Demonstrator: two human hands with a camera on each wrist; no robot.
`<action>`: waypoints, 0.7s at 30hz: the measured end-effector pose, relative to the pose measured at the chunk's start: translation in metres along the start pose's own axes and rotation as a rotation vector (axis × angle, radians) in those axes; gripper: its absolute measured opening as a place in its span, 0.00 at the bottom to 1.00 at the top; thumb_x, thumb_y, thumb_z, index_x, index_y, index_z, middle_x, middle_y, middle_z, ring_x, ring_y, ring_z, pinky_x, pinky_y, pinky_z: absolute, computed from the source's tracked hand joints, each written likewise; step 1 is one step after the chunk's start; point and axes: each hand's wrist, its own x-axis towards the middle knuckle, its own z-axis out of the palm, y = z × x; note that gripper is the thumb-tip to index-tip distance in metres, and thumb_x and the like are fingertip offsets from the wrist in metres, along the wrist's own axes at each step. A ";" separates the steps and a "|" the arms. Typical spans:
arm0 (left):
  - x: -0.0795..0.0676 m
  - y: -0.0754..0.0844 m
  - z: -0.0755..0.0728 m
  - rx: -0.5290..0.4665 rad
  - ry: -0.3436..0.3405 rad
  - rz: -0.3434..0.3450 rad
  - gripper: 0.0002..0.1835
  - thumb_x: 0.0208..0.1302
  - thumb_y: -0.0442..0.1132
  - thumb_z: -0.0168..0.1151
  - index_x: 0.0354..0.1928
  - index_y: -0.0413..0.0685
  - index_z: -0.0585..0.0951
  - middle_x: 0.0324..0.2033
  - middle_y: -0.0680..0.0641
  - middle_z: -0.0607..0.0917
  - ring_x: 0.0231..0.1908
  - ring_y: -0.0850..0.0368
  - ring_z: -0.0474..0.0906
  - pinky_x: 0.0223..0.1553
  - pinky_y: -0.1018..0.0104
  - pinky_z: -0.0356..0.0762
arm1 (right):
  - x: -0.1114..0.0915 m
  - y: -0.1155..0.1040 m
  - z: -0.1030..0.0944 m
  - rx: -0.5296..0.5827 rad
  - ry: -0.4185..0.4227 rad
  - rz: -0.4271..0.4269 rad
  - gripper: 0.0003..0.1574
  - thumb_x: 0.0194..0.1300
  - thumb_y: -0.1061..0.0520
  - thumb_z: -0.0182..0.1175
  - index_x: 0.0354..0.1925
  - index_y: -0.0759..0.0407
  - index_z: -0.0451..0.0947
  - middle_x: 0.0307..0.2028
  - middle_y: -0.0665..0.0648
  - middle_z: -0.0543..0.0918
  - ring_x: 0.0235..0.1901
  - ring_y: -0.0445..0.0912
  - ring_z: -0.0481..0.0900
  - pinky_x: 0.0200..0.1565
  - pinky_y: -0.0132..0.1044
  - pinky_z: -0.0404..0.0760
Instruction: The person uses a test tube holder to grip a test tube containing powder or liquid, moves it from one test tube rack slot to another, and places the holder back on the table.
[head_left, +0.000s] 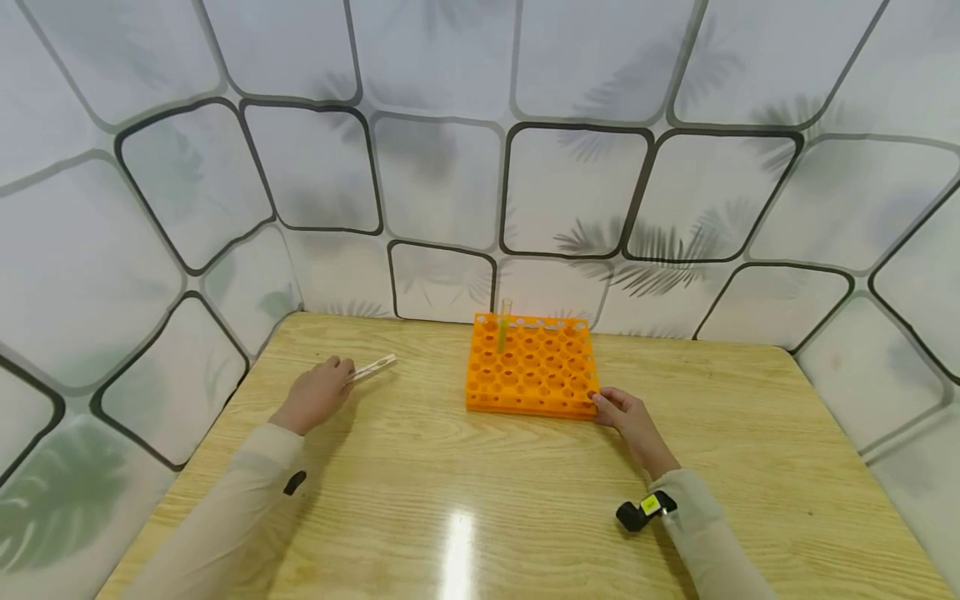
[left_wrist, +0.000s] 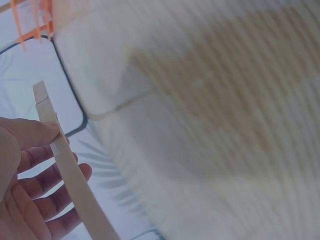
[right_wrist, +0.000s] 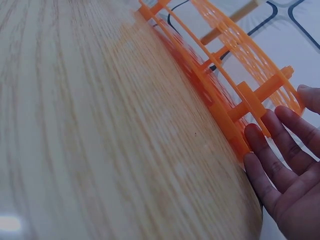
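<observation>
My left hand [head_left: 318,393] pinches a wooden test tube clamp [head_left: 372,367] over the left part of the table. In the left wrist view the thumb presses on the clamp [left_wrist: 75,182], with the fingers behind it. An orange test tube rack [head_left: 531,408] stands near the back wall. One glass test tube [head_left: 506,310] with yellow liquid stands upright in its back left area. My right hand [head_left: 628,421] holds the rack's front right corner, thumb at the top edge. In the right wrist view the other fingertips [right_wrist: 254,131] rest along the rack's side.
The wooden table [head_left: 420,500] meets a pale patterned wall covering [head_left: 442,183] at the back and sides. A black device with a yellow label [head_left: 649,504] sits on the right wrist. Light glares off the table's front middle.
</observation>
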 end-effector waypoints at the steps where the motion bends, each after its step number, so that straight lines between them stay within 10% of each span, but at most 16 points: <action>1: 0.001 0.001 -0.001 -0.007 0.001 0.002 0.06 0.61 0.32 0.61 0.36 0.39 0.74 0.24 0.44 0.74 0.20 0.55 0.70 0.18 0.63 0.68 | 0.000 0.000 0.000 0.003 0.002 -0.003 0.30 0.71 0.49 0.51 0.56 0.75 0.66 0.42 0.40 0.77 0.40 0.29 0.78 0.45 0.29 0.79; 21: 0.020 0.037 -0.028 -0.017 0.006 0.080 0.08 0.64 0.34 0.59 0.43 0.39 0.72 0.29 0.44 0.71 0.22 0.59 0.67 0.20 0.67 0.68 | 0.002 0.004 0.000 0.013 -0.011 -0.031 0.27 0.70 0.48 0.52 0.52 0.72 0.69 0.39 0.37 0.77 0.39 0.29 0.78 0.42 0.27 0.80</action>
